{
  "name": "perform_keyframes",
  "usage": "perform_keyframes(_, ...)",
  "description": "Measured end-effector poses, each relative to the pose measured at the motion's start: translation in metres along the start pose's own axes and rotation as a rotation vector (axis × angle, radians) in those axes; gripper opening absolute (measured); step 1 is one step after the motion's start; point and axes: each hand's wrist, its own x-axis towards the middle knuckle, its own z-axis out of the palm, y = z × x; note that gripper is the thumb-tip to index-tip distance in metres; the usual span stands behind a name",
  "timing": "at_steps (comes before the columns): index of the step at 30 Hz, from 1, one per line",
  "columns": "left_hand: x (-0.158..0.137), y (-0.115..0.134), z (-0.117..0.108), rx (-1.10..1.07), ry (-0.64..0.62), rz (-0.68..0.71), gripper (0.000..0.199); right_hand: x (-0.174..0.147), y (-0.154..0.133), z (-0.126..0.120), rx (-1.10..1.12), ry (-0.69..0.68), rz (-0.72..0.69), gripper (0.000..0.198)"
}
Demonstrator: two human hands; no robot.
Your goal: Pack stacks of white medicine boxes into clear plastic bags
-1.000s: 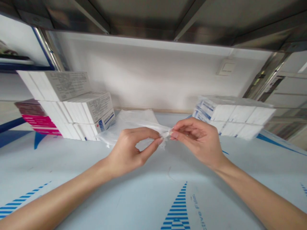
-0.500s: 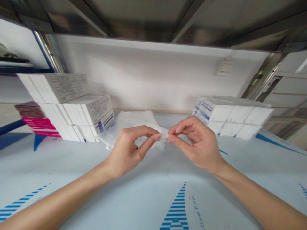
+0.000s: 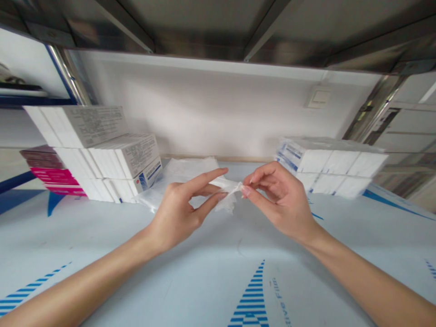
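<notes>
A clear plastic bag [image 3: 194, 168] lies crumpled on the film-covered surface, between the stacks of boxes. My right hand [image 3: 281, 200] pinches a twisted corner of it between thumb and forefinger, pulling that piece taut. My left hand [image 3: 184, 209] has its thumb and a finger closed on the same plastic, just left of the right fingertips, while its forefinger is raised and stretched out. Part of the bag is hidden behind my left hand.
White printed boxes [image 3: 126, 159] are stacked at the left, beside pink boxes [image 3: 56, 175]. Plastic-wrapped white boxes [image 3: 330, 159] stand at the right. A metal shelf [image 3: 204, 27] overhangs the surface, with a white wall [image 3: 211, 104] behind.
The plastic between my fingertips has gone from a bunched clump to a stretched, twisted strip. My left forefinger has lifted off it, and my right fingertips have shifted slightly right.
</notes>
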Motion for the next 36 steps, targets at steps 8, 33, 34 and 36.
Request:
perform_keyframes(8, -0.002, -0.003, -0.001, 0.218, 0.017, 0.097, 0.038, 0.003, 0.004, -0.004, 0.007, 0.027, 0.026, 0.015)
perform_keyframes(33, 0.013, -0.038, -0.034, 0.436, -0.322, 0.294, 0.028, 0.015, 0.013, -0.026, -0.197, -0.031, 0.075, 0.014)
perform_keyframes(34, 0.017, -0.041, -0.044, 0.468, -0.398, 0.295, 0.027, 0.017, 0.011, -0.031, -0.152, 0.005, 0.066, 0.013)
perform_keyframes(36, 0.023, -0.047, -0.061, 0.580, -0.456, 0.290, 0.018, 0.021, 0.001, -0.042, -0.044, -0.018, 0.060, 0.013)
